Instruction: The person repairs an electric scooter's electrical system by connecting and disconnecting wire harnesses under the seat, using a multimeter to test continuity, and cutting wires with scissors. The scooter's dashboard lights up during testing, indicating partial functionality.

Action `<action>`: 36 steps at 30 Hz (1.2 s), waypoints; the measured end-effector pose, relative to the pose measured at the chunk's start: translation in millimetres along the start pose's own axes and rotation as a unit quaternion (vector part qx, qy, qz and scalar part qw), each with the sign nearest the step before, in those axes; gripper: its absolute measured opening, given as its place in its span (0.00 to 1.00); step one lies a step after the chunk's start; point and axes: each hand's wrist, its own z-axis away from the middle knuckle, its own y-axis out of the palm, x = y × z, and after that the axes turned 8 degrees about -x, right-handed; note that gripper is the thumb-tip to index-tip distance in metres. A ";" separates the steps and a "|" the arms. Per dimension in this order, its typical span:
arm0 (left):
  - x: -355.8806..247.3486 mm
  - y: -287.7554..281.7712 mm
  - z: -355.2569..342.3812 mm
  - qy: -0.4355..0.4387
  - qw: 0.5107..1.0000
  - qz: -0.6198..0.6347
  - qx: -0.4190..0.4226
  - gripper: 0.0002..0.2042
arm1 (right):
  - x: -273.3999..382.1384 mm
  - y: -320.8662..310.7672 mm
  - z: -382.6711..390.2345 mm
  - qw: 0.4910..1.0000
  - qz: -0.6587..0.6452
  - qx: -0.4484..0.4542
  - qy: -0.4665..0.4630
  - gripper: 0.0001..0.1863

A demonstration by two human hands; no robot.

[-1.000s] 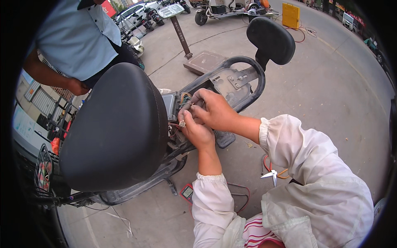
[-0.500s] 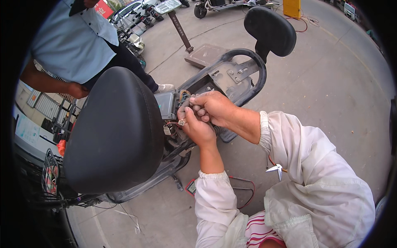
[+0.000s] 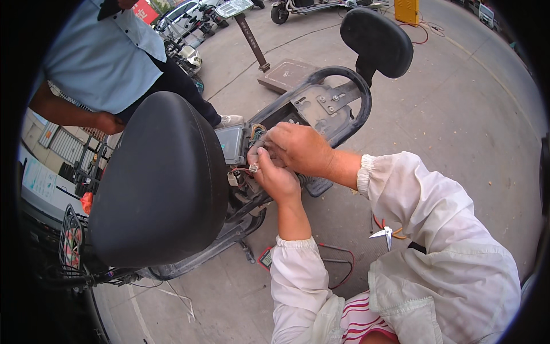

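Both my hands meet over the opened middle of an electric two-wheeler's frame, behind its black seat [image 3: 160,183]. Thin coloured wires [image 3: 258,132] run out beside a grey box [image 3: 230,143] and into my fingers. My left hand [image 3: 279,180] is closed, pinching the wires between thumb and fingers. Over it bends my right hand [image 3: 303,149], its fingers closed at the same wires; the exact grip is hidden. A white plug connector [image 3: 253,168] hangs against my left thumb, and a second white connector [image 3: 232,179] dangles below the box.
Scissors [image 3: 388,234] with orange handles and a red meter [image 3: 265,258] with leads lie on the ground. Behind the hands are the rear rack [image 3: 366,109] and backrest [image 3: 378,43]. A person in a light blue shirt [image 3: 103,63] stands across, near a platform scale [image 3: 286,74].
My right hand has turned over and its fingers have come down closer to my left fingers. My right forearm has shifted slightly, showing more of the scissors. My left hand stays nearly still.
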 end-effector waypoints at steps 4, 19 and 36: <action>-0.7 -3.0 -3.4 -0.011 1.000 0.015 0.006 0.13 | 16.0 7.0 -12.9 0.626 -0.489 0.037 0.606 0.06; -3.1 3.2 2.0 0.001 1.000 -0.023 -0.005 0.14 | 6.4 -2.4 -5.7 0.962 -0.131 0.052 0.232 0.05; 3.8 1.1 2.5 0.001 0.999 0.014 0.035 0.15 | -0.4 3.0 -2.4 0.944 -0.211 -0.013 0.253 0.07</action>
